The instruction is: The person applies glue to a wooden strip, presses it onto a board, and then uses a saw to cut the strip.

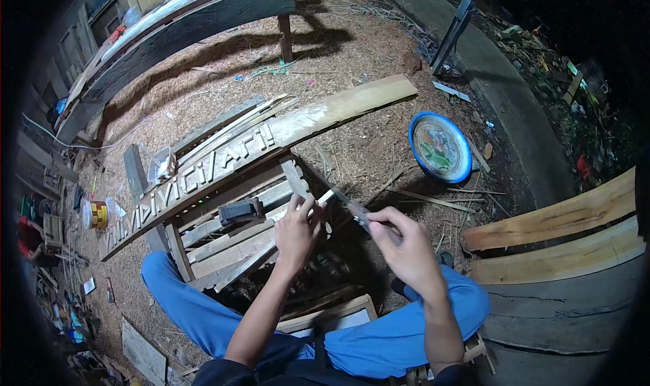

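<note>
My left hand point(296, 230) is closed around a thin pale strip of wood point(326, 197) above the right end of a low slatted wooden stand point(230, 244). In my right hand point(401, 242) is a dark, narrow metal tool point(345, 200), its far end pointing up and left past the strip's tip. What exactly the tool is cannot be made out. Beyond my hands, a long plank point(345, 113) with raised carved letters lies slanted across the stand. A dark block point(241, 212) rests on the slats left of my left hand.
A blue-rimmed round tray point(440, 147) lies at the right. Wide boards point(555, 257) reach in from the right edge. A wooden bench point(196, 40) stands at the upper left. A yellow tin point(95, 215) and a small clear container point(162, 164) are at the left.
</note>
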The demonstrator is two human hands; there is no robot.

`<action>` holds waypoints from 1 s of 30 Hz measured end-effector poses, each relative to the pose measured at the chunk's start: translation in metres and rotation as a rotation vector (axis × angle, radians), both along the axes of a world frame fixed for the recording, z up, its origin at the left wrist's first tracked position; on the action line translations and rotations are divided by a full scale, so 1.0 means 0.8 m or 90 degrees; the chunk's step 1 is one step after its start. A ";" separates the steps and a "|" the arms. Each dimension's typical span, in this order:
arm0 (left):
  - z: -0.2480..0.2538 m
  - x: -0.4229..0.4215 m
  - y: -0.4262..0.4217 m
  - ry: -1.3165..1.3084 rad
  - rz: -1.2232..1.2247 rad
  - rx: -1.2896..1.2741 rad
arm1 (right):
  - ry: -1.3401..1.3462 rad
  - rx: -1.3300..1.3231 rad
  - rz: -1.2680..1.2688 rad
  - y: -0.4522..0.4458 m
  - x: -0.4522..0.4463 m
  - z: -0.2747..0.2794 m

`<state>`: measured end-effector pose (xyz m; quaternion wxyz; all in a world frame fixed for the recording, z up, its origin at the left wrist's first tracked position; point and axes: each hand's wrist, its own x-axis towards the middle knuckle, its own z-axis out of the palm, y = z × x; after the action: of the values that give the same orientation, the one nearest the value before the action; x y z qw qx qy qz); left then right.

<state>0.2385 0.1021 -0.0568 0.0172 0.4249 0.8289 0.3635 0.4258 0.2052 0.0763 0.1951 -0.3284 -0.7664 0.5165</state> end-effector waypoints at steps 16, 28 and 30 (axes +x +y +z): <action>-0.002 0.000 -0.001 0.004 0.001 -0.013 | 0.035 -0.016 -0.029 -0.004 -0.020 -0.025; 0.004 0.000 0.001 -0.004 0.018 -0.024 | 0.012 0.000 -0.021 -0.003 -0.006 -0.009; -0.001 -0.002 -0.001 0.012 0.017 0.006 | -0.017 0.017 0.015 -0.001 0.010 0.012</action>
<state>0.2372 0.1015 -0.0575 0.0024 0.4174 0.8328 0.3637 0.4340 0.2042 0.0862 0.1828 -0.3234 -0.7797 0.5040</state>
